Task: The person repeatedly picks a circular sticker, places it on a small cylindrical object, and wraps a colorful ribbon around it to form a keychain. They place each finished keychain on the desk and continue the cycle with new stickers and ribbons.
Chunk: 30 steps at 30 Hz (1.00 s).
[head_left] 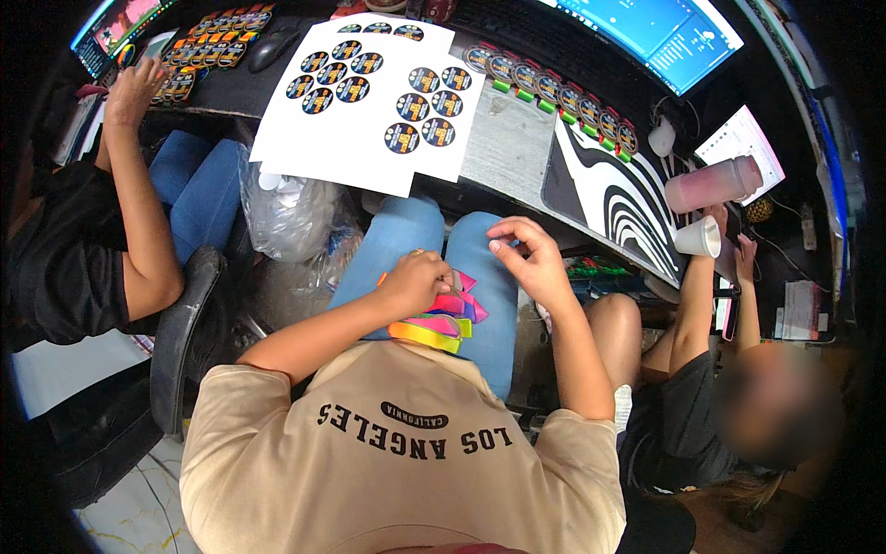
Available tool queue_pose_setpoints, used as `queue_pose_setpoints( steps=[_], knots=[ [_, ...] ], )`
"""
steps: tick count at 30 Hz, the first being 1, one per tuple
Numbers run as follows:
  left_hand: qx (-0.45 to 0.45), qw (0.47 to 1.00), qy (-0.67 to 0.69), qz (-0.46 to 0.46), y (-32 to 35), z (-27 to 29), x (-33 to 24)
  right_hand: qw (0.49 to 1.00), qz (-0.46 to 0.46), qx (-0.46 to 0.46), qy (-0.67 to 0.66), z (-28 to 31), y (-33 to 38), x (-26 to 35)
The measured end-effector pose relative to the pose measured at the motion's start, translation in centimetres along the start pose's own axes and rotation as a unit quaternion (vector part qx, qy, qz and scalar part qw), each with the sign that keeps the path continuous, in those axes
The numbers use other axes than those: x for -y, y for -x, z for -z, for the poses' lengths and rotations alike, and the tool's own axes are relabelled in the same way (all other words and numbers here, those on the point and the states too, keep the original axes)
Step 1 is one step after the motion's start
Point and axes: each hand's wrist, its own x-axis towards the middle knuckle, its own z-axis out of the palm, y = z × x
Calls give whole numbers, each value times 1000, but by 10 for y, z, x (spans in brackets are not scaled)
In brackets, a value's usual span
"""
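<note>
Over my lap, my left hand [417, 284] is closed, its fingertips pinched at a small greyish piece [453, 282] mostly hidden by the fingers. Right beside it, a bunch of bright ribbons [426, 333] in yellow, pink, orange and purple lies across my thighs. My right hand [530, 256] is raised above my right thigh, apart from the ribbons. Its fingers are loosely curled, with a gap between thumb and forefinger and nothing visible in them. Ahead on the desk, white sheets [369, 164] carry several round dark printed stickers [353, 90].
A row of round medals [546, 88] with green and red ribbons crosses the desk [503, 138]. At left, a co-worker's hand [138, 88] is near more medals [221, 48]. Another person reaches in at right by a white cup [699, 238] and pink tumbler [711, 186]. A plastic bag [288, 217] hangs below the desk.
</note>
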Motion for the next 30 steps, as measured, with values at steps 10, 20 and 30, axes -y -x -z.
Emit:
queue_pose_setpoints(
  steps=[10, 20, 30],
  knots=[
    [-320, 885, 12, -338, 17, 82, -50, 908, -117, 216, -338, -2, 19, 34],
    [-188, 903, 347, -168, 26, 65, -30, 915, -79, 108, -380, -12, -1, 75],
    [171, 713, 677, -63, 6, 68, -37, 856, -112, 135, -487, -38, -7, 75]
  ],
)
